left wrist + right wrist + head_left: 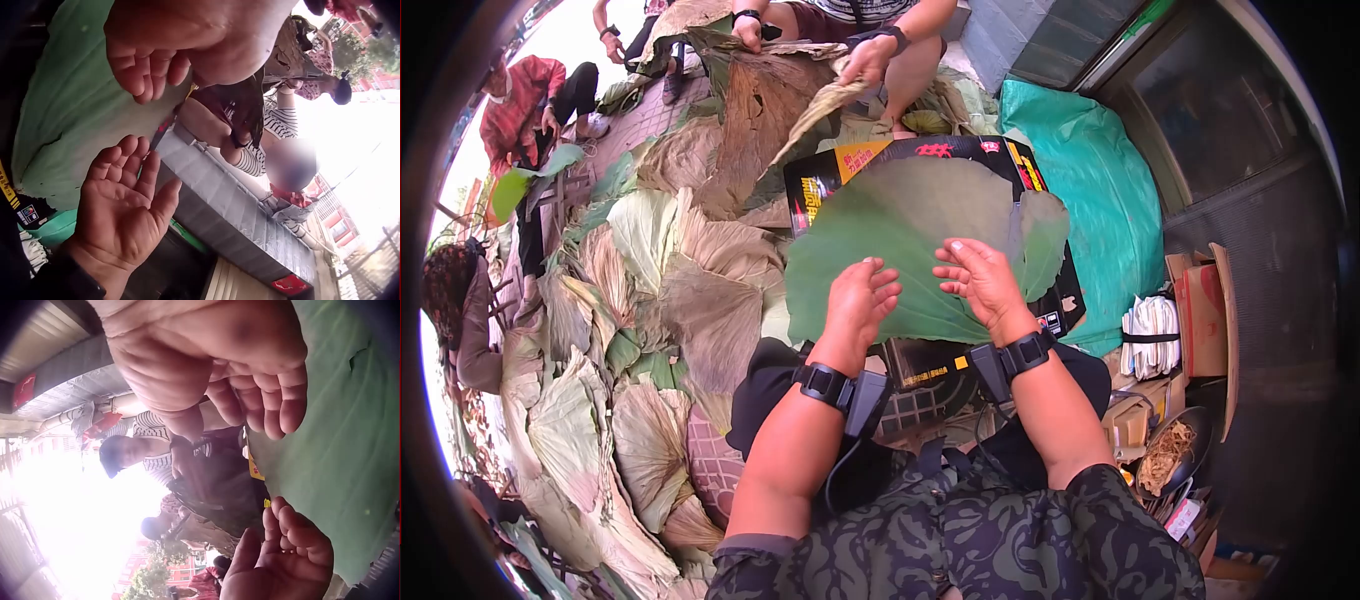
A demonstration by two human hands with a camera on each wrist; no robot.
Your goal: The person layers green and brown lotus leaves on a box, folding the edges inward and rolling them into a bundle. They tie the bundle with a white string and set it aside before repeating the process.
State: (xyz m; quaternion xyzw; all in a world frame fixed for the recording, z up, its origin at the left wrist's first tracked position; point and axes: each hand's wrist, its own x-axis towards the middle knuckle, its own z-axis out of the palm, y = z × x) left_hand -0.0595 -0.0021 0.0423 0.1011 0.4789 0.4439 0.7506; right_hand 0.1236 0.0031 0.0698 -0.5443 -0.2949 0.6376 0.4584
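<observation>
A large green leaf (880, 220), greyish toward its far side, lies spread over a black printed box (805, 190) in front of the person. Above its near part, the left hand (864, 300) and right hand (982, 285) face each other with a gap between them, fingers loosely bent and holding nothing. In the left wrist view the left hand (200, 37) is at the top and the right hand (122, 212) below, palm showing. The right wrist view has the right hand (212, 362) above and the left hand (281, 562) below. Whether either touches the leaf, I cannot tell.
Dried leaves (570, 430) cover the ground at the left. Across the box, another person's hands (870, 60) hold a dry leaf (765, 110). A teal sheet (1100, 200), stacked papers (1150, 337) and a cardboard box (1203, 320) are at the right. More people sit at the upper left.
</observation>
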